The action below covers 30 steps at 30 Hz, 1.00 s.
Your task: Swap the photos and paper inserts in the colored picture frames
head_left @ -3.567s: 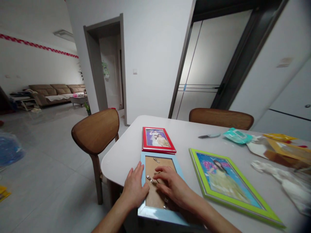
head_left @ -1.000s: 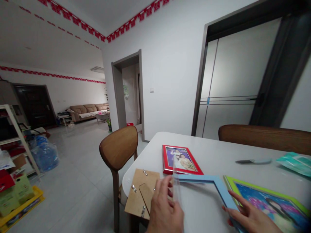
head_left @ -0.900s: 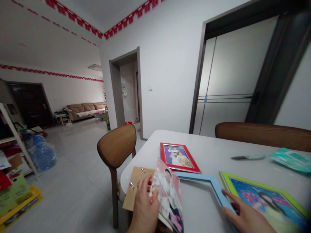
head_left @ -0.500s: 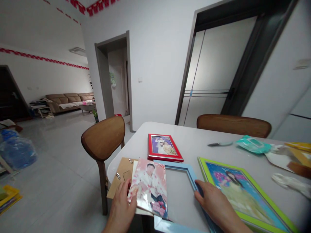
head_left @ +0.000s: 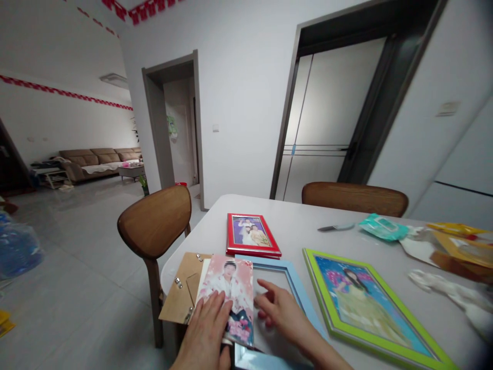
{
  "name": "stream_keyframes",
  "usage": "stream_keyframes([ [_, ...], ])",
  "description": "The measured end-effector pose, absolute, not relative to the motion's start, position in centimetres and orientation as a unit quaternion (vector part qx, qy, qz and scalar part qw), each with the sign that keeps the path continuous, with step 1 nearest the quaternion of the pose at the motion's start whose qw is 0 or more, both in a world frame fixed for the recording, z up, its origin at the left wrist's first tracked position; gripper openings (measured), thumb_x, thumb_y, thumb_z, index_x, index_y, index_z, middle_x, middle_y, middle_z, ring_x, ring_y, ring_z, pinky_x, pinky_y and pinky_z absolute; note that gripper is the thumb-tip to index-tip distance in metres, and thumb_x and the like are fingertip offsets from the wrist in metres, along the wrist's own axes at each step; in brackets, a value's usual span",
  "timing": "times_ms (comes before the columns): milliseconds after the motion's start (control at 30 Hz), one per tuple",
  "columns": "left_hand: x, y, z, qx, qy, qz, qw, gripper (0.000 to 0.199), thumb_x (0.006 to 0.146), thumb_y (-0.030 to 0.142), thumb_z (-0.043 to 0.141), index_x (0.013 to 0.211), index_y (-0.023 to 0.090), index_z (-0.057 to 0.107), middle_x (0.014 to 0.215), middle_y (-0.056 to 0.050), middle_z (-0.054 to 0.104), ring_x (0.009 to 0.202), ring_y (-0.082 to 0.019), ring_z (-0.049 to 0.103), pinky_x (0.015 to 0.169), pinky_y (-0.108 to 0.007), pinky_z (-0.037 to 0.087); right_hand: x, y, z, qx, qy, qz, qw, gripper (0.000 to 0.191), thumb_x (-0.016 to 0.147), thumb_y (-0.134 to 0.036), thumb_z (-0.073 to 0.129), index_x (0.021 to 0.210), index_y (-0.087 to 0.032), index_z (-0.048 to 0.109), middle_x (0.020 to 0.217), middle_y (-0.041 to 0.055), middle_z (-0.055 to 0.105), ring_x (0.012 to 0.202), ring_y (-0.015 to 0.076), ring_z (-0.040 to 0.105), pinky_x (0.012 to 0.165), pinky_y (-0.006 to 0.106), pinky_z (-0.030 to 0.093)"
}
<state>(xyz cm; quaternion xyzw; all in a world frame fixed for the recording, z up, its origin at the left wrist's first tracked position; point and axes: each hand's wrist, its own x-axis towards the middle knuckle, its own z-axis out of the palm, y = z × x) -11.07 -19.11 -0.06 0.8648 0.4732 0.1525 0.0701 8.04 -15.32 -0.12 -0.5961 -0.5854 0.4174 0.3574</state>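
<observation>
My left hand (head_left: pixel 206 329) lies with its fingers stretched flat over the lower left of a pink portrait photo (head_left: pixel 241 288). Under the photo is a pale sheet, and a brown frame backing board (head_left: pixel 181 295) with metal clips sticks out to the left. The photo overlaps the left side of an empty light-blue picture frame (head_left: pixel 296 288). My right hand (head_left: pixel 283 313) hovers over the frame's opening beside the photo's right edge, its index finger extended and the others loosely curled, holding nothing. Whether its fingertips touch the photo, I cannot tell.
A red-framed photo (head_left: pixel 252 235) lies behind, and a green-framed picture (head_left: pixel 370 303) to the right. Farther back are a knife (head_left: pixel 335 227), a teal wipes packet (head_left: pixel 383 227) and white gloves (head_left: pixel 447 293). Wooden chairs (head_left: pixel 156 223) stand at the white table's edges.
My right hand has let go of the blue frame's right side and moved left towards the photo. My left hand has slid farther onto the photo. The view has turned slightly right.
</observation>
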Motion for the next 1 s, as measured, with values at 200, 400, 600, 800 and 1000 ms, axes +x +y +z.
stream_keyframes([
  [200,-10.9,-17.8,-0.7,0.870,0.434,0.235,-0.005,0.058,0.060,0.005,0.040,0.117,0.016,0.045,0.121,-0.011,0.048,0.110,-0.024,0.044,0.090,-0.042,0.038,4.5,-15.3,2.1,-0.460,-0.459,0.560,0.514,0.065,0.062,-0.015,0.052,0.123,-0.012,0.031,0.050,-0.0086,0.046,0.045,0.0074,0.045,0.043,0.018,0.035],
  [400,-11.3,-17.3,2.1,0.672,0.479,0.529,0.199,0.031,0.077,0.021,0.042,0.106,0.019,0.054,0.104,-0.006,0.060,0.100,-0.020,0.053,0.087,-0.033,0.042,5.3,-16.9,3.8,-0.437,-0.397,0.577,0.564,0.048,0.069,-0.041,0.053,0.109,-0.015,0.045,0.082,0.0046,0.058,0.059,0.0116,0.055,0.053,0.026,0.044],
  [600,-6.2,-19.0,2.0,0.339,0.418,0.648,0.539,0.045,0.069,0.046,0.055,0.098,0.012,0.058,0.090,-0.010,0.066,0.090,-0.025,0.058,0.082,-0.035,0.044,6.9,-17.8,1.5,-0.424,-0.331,0.638,0.551,0.042,0.072,-0.043,0.048,0.104,-0.016,0.050,0.096,0.0099,0.060,0.079,0.0184,0.058,0.062,0.028,0.046],
  [800,-4.4,-18.7,-1.8,0.432,0.378,0.589,0.568,0.057,0.070,0.043,0.051,0.113,0.006,0.044,0.109,-0.017,0.056,0.103,-0.025,0.050,0.088,-0.034,0.040,10.9,-17.6,2.3,-0.506,-0.369,0.530,0.572,0.044,0.074,-0.033,0.037,0.116,-0.020,0.040,0.101,0.0073,0.062,0.082,0.0206,0.060,0.060,0.028,0.047],
  [1000,-7.1,-18.6,-1.3,0.687,0.475,0.401,0.378,0.052,0.067,0.019,0.047,0.118,0.009,0.040,0.125,-0.014,0.042,0.115,-0.022,0.038,0.098,-0.036,0.029,14.3,-17.0,2.7,-0.590,-0.446,0.503,0.448,0.046,0.069,-0.025,0.033,0.111,-0.013,0.046,0.084,0.0097,0.067,0.061,0.0191,0.063,0.049,0.026,0.046],
])
